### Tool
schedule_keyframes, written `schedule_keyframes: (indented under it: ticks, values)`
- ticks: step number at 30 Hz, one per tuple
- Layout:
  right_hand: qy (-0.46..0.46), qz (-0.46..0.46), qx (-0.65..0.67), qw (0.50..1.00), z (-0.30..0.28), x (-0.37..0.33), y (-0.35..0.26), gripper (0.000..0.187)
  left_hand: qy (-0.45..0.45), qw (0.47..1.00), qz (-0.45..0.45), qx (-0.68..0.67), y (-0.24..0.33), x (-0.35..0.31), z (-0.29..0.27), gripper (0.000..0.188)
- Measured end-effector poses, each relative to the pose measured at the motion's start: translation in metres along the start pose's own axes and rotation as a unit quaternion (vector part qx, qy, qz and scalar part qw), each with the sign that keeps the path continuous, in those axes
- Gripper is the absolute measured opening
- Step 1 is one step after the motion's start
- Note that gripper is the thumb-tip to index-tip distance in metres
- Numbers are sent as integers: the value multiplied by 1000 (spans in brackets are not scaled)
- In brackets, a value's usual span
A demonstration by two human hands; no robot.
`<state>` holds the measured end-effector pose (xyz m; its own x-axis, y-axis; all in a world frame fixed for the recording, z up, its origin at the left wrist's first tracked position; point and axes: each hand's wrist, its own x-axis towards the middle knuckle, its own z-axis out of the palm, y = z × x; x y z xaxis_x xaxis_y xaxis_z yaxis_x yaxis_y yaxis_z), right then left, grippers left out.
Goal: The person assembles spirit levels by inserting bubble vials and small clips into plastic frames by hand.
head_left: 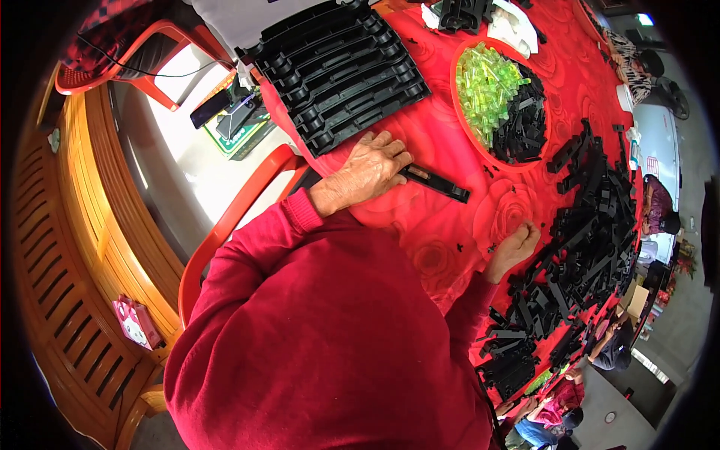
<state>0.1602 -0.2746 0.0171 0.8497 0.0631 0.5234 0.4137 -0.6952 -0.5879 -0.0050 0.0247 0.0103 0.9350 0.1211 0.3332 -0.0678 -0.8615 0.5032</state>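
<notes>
My left hand [367,169] rests on the red patterned tablecloth [442,142], its fingers closed over one end of a long black plastic bar [439,183]; the rest of the bar lies flat on the cloth. My right hand [516,246] is further right at the edge of a big pile of black plastic parts [592,217]. Its fingertips are pinched together, and I cannot see whether anything is between them. Tiny black bits [459,246] lie on the cloth between the hands. Both sleeves are red.
A stack of black ribbed trays [345,67] sits beyond my left hand. A round orange tray [454,82] holds clear green pieces [487,82] and black ones. A red chair [225,225], phones [225,112] and a wooden bench [82,225] are left. Other people sit at right.
</notes>
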Motion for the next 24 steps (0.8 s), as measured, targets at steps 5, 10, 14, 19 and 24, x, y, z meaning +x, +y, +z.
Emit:
schedule_keyframes:
  ticks: [5,10,14,19,24]
  values:
    - [26,1,-101,995,-10,3,21,23,4,999,19,51,4,-1,0,47]
    - [31,-95,-50,994,-2,32,-43,17,36,995,61,66,21,-5,-4,66]
    - [-104,-82,76,988,26,49,-83,13,60,996,47,46,20,-8,-6,62]
    - [-176,-101,69,977,69,64,-102,19,110,992,63,12,22,-13,-14,48]
    - [-160,-113,50,979,77,77,-100,25,130,990,54,-20,21,-18,-16,38]
